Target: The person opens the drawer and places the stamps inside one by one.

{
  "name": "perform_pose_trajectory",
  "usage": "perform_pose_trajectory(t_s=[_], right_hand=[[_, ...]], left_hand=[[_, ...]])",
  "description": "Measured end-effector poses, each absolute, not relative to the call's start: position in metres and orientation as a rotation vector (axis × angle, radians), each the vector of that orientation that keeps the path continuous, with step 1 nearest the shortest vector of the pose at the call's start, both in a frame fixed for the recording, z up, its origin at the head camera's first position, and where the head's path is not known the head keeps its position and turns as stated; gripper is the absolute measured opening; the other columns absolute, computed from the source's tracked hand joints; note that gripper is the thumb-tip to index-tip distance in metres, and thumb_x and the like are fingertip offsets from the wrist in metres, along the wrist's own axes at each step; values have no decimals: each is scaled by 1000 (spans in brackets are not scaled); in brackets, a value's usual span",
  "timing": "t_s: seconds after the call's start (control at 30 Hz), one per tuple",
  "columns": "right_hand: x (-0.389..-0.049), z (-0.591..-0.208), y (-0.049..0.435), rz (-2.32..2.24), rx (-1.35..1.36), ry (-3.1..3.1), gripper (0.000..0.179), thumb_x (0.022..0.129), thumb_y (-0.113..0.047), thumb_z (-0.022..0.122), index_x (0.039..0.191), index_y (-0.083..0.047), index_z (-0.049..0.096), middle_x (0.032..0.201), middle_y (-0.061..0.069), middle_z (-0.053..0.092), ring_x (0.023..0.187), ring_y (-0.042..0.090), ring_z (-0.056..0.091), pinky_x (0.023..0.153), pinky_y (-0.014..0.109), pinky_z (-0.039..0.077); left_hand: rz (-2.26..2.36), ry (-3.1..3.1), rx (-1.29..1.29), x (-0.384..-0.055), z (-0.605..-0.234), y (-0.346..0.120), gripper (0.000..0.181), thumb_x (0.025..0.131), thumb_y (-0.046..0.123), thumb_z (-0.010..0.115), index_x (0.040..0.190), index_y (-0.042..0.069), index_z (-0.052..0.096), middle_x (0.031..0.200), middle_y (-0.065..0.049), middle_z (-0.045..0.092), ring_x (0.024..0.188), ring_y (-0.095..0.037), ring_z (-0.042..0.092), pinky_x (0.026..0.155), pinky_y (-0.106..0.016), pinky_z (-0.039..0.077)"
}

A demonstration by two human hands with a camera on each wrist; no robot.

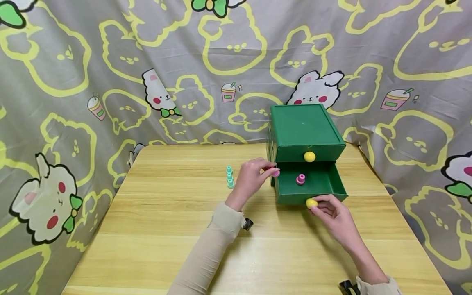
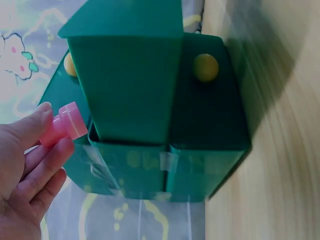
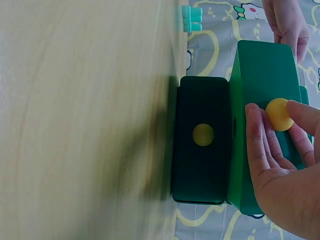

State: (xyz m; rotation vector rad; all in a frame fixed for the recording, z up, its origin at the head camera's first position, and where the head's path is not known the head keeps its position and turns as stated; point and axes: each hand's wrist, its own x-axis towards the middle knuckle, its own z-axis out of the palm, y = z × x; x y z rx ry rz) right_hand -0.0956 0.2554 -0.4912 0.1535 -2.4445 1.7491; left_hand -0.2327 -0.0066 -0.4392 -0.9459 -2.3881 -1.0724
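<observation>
My left hand point(image 1: 252, 178) pinches a small pink stepped peg point(image 2: 65, 124) between thumb and fingertips, beside the left wall of the pulled-out drawer point(image 1: 295, 198). With thumb and fingers, my right hand point(image 1: 333, 215) grips the yellow knob point(image 3: 279, 114) on that drawer's front. A second pink peg point(image 1: 300, 179) stands upright on the drawer floor. The drawer belongs to a green cabinet point(image 1: 306, 123), whose top drawer, with its own yellow knob point(image 1: 309, 156), is closed. Below, the bottom drawer point(image 3: 200, 170) is closed too.
Several teal pegs point(image 1: 230, 177) stand in a row on the wooden table point(image 1: 166, 205), left of my left hand. A grey curtain point(image 1: 177, 53) with cartoon prints hangs behind the table and along its sides. The cabinet stands at the table's back right.
</observation>
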Motion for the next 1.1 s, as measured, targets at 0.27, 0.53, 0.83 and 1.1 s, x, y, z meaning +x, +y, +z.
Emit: perform_pose_trajectory(t_s=[0.27, 0.53, 0.83, 1.1], right_hand=[[-95, -491, 253, 1733, 141, -2449, 25, 99, -6, 69, 122, 1, 62, 104, 12, 72, 93, 18, 76, 81, 20, 61], [-95, -491, 252, 1732, 138, -2444, 25, 100, -6, 68, 123, 2, 62, 107, 19, 71, 93, 18, 76, 81, 19, 60], [-96, -494, 254, 1762, 136, -2419, 25, 99, -6, 69, 122, 1, 62, 106, 14, 71, 93, 20, 76, 81, 23, 62], [-95, -495, 255, 1790, 138, -2397, 25, 99, -7, 69, 122, 1, 62, 104, 7, 72, 93, 23, 76, 81, 26, 63]], left_hand=[[-1035, -2401, -977, -232, -437, 4, 23, 96, 29, 75, 109, 11, 81, 97, 0, 78, 83, -10, 69, 70, -19, 51], [-1051, -2389, -987, -231, -435, 9, 22, 96, 26, 75, 108, 9, 81, 96, -1, 79, 81, -10, 68, 70, -19, 51], [-1038, -2373, -1016, -230, -435, 17, 21, 95, 27, 76, 108, 10, 81, 97, 0, 78, 82, -10, 69, 77, -21, 55], [-1007, -2419, -1023, -227, -440, 25, 23, 97, 28, 74, 109, 10, 81, 99, 1, 79, 80, -10, 67, 74, -17, 53]])
